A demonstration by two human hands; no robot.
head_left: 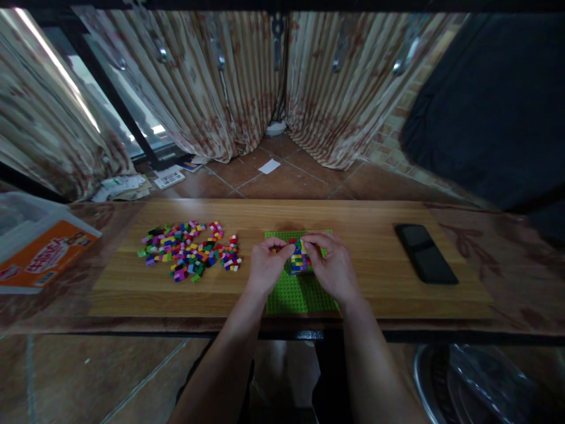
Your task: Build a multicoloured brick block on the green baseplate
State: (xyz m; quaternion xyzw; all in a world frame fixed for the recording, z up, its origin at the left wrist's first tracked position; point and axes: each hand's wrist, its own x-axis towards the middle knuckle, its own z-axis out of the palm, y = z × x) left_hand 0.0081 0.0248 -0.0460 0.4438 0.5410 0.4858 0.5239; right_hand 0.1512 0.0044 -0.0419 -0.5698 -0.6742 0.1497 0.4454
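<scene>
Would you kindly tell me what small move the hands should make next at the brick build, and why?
Probably a gentle press with the right hand while the left hand steadies the brick build: both hands meet at its far end, above the green baseplate. Whether they pinch a loose brick there is too small to tell.

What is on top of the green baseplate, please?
A block of multicoloured bricks appears to stand on the green baseplate, with the left hand and right hand at its sides. What lies beneath the bricks and hands is covered and cannot be seen.
</scene>
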